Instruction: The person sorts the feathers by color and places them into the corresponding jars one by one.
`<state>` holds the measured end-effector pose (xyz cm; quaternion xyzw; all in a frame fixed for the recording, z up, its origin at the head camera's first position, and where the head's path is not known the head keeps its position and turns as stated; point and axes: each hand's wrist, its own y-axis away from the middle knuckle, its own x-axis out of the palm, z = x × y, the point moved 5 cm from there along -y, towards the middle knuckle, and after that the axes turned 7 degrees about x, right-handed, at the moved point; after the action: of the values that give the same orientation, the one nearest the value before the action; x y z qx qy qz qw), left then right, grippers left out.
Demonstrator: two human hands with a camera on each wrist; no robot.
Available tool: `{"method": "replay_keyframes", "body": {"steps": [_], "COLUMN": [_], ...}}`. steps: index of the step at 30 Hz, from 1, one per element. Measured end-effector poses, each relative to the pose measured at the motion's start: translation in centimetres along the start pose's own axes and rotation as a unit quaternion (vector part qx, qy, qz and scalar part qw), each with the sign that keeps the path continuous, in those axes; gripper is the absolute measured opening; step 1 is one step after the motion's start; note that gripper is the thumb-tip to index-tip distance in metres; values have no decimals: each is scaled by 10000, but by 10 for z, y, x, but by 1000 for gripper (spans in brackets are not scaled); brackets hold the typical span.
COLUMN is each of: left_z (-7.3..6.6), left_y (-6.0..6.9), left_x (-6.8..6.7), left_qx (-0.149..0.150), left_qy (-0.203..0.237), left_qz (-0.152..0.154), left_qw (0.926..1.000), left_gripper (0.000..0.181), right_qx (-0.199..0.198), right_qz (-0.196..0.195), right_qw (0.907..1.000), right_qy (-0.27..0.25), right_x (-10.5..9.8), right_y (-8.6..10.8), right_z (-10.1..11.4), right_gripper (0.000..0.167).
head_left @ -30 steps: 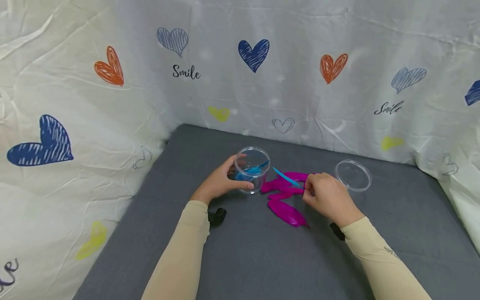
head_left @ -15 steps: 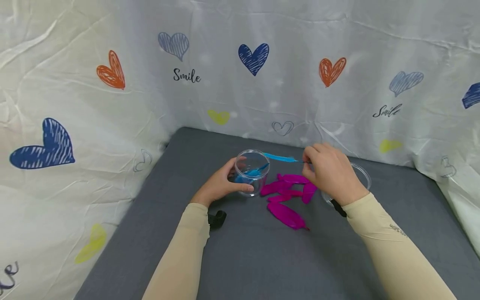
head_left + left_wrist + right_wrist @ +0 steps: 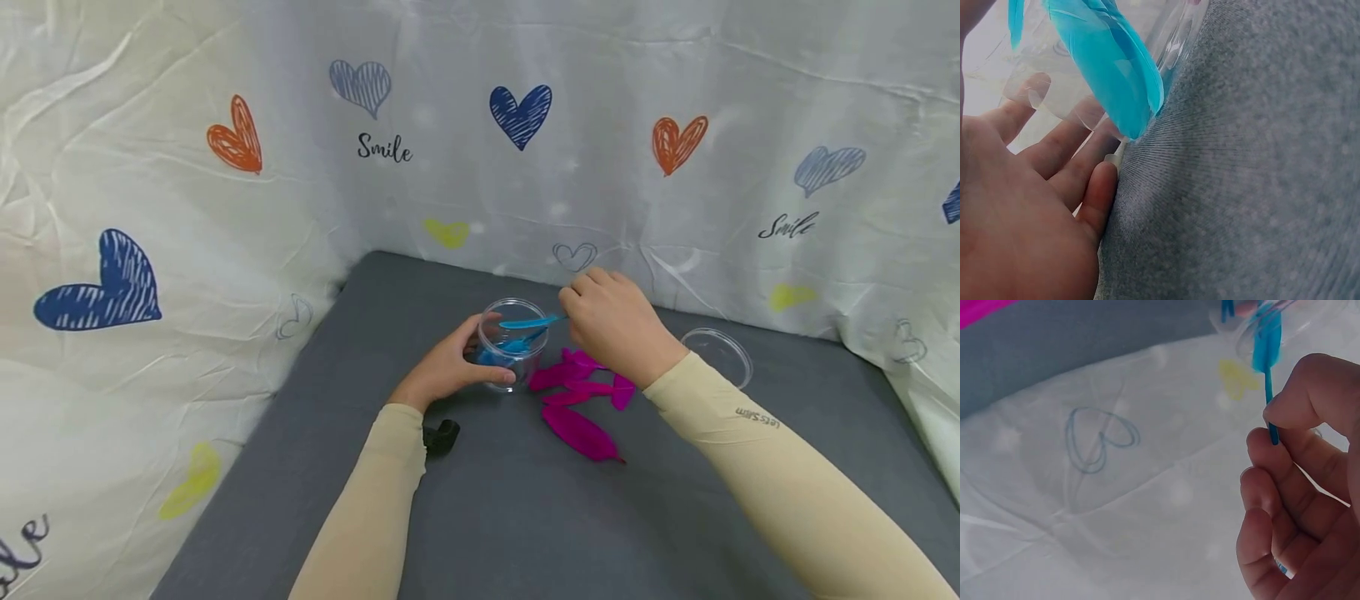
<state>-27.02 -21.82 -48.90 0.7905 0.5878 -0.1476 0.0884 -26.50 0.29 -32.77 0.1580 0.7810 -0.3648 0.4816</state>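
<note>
jar [image 3: 527,369]: clear plastic by the look, smooth, v. glossy w/ bright reflections; lid [image 3: 718,355] same mat'l & shine. blue feathers [image 3: 1110,72]: soft vanes, slight satin sheen, smooth shafts. magenta feathers [image 3: 579,432]: soft vanes too, mostly matt. counter [image 3: 525,533]: gray cloth cover, matt, fine-ribbed. white curtain [image 3: 450,192]: thin fabric, creased, faint sheen, printed. sleeves [image 3: 363,504]: smooth, matt, stretch-type cloth.

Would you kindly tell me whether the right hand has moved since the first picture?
Yes: against the lid, the right hand has moved left and up in the head view, nearer the jar.
</note>
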Motion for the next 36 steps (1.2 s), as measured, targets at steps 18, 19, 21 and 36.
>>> {"method": "replay_keyframes", "body": {"steps": [18, 19, 21, 36], "left_z": [-6, -5, -3, -2], "left_y": [0, 0, 1, 1], "left_x": [7, 6, 4, -5], "left_qx": [46, 36, 9, -258], "left_qy": [133, 115, 80, -844], "left_qz": [63, 45, -6, -178], "left_qw": [9999, 9999, 10000, 9959], "left_gripper": [90, 90, 90, 121], "right_qx": [55, 83, 223, 2841], "right_qz": [634, 624, 619, -213], "right_qw": [9967, 9960, 9941, 9384], "right_qy": [-513, -627, -862, -1957], "right_x": [17, 16, 16, -12], "right_y": [-15, -13, -9, 133], "right_z": [18, 18, 16, -86], "right_gripper": [6, 8, 15, 63]}}
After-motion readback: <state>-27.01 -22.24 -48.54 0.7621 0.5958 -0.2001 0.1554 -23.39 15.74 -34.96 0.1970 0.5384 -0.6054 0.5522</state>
